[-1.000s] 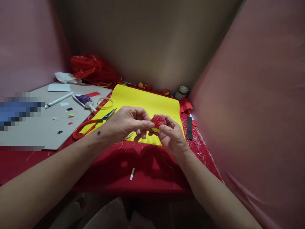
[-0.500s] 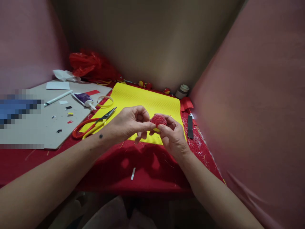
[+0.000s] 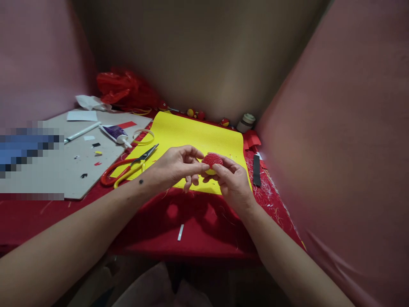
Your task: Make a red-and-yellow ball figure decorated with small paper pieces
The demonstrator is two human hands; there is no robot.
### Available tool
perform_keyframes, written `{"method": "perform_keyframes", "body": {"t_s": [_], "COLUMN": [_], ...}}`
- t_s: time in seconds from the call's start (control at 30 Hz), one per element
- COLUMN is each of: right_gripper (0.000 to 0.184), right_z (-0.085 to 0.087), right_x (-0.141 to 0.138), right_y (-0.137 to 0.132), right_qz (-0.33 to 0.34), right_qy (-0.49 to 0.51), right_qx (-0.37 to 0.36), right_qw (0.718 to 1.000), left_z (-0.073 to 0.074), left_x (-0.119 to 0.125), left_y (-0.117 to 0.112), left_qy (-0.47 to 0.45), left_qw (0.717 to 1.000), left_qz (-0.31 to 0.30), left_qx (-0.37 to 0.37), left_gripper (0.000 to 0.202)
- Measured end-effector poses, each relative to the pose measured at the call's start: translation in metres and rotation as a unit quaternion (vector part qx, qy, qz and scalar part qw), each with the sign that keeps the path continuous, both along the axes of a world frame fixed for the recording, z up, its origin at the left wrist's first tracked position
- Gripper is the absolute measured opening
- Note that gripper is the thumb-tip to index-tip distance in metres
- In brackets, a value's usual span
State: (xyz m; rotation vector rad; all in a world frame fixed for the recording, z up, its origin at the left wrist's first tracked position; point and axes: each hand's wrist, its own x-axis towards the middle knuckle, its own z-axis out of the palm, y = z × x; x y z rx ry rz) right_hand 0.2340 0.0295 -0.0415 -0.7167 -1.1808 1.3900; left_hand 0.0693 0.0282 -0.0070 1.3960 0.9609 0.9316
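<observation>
A small red dome with a ridged, coiled surface and a yellow underside, a red and yellow ball-like piece (image 3: 212, 160), is held up between both hands. My left hand (image 3: 182, 164) pinches its left edge with thumb and finger, the other fingers curled below. On the right side my right hand (image 3: 234, 177) grips it, thumb in front and fingers behind. Beneath the hands lies a yellow ribbed sheet (image 3: 198, 132). Scissors (image 3: 134, 166) with red and yellow handles rest partly on the sheet's left side, blades pointing away.
Left, a grey board (image 3: 76, 170) carries a purple-and-white glue tube (image 3: 116, 134), a pale rod (image 3: 83, 132) and paper scraps. A jar (image 3: 246, 123), small red-yellow pieces (image 3: 191, 113) and a red plastic bag (image 3: 124, 89) stand behind. A black strip (image 3: 256, 170) lies right.
The whole view has shifted slightly, so the table things sit a little farther right. Both hands keep their hold on the piece; the left hand's upper fingers have moved slightly.
</observation>
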Motion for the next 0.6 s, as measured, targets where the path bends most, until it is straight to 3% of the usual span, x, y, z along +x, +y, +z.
{"method": "perform_keyframes", "body": {"t_s": [0.17, 0.6], "right_gripper": [0.022, 0.025], "right_z": [0.0042, 0.0048], "right_x": [0.0062, 0.0084], "right_y": [-0.0004, 0.0017], "right_qz": [0.075, 0.069], "right_qy": [0.007, -0.017], "right_qx": [0.000, -0.025], "right_qw": [0.997, 0.997], "left_z": [0.0061, 0.0066], "left_x": [-0.0005, -0.0049], "left_y": [-0.0022, -0.0014], "left_qy": [0.012, 0.062], "left_qw": [1.000, 0.998], "left_qz": [-0.001, -0.012], "left_qx": [-0.008, -0.010], "left_gripper": [0.018, 0.018]}}
